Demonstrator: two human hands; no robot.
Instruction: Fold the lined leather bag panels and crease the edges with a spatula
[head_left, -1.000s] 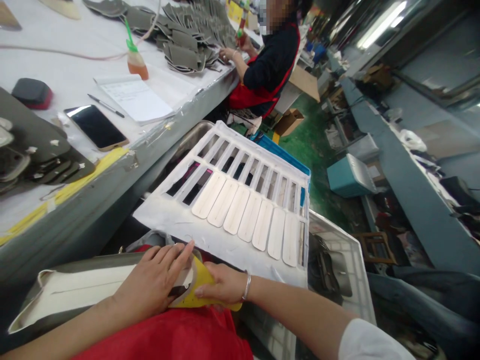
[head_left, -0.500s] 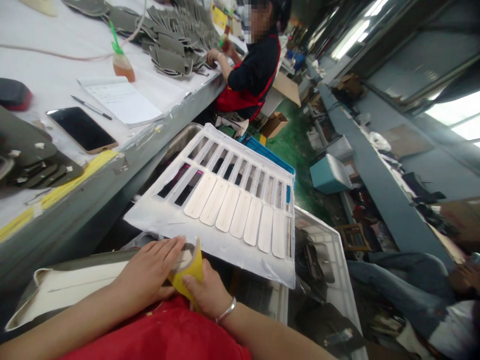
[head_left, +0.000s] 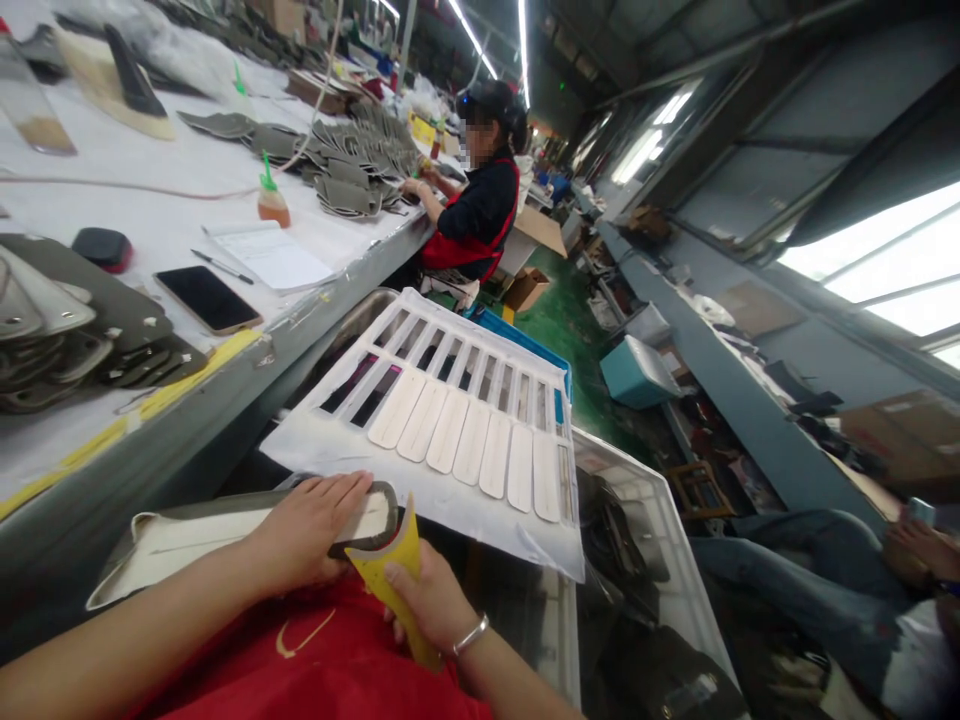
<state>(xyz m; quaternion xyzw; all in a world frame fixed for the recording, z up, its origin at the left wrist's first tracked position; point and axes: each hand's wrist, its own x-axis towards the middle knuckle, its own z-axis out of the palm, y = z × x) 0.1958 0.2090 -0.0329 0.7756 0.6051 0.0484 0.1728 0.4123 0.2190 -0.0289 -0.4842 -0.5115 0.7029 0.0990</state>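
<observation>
My left hand (head_left: 315,525) lies over a long grey leather-like piece (head_left: 386,508) with a cream strip (head_left: 202,532) along its middle. Its fingers stretch across the top and the thumb is at the near edge, gripping the piece. My right hand (head_left: 435,605) is closed around a yellow curved scraper (head_left: 397,560), whose upper end is close to the piece's rounded end. Ahead of both hands is a white slotted rack (head_left: 322,435) with a row of several cream rounded strips (head_left: 469,443) on it.
On the left, a white-topped workbench (head_left: 150,210) holds a phone (head_left: 208,297), a notepad (head_left: 274,255), a bottle (head_left: 274,205) and stacked grey pieces (head_left: 97,320). A co-worker (head_left: 480,210) sits farther along it. A white crate (head_left: 675,540) with dark pieces is right; another person's legs (head_left: 787,560) lie beyond.
The camera view has tilted up, showing more of the room. The yellow scraper has shifted down and away from my left hand, uncovering the piece's rounded end.
</observation>
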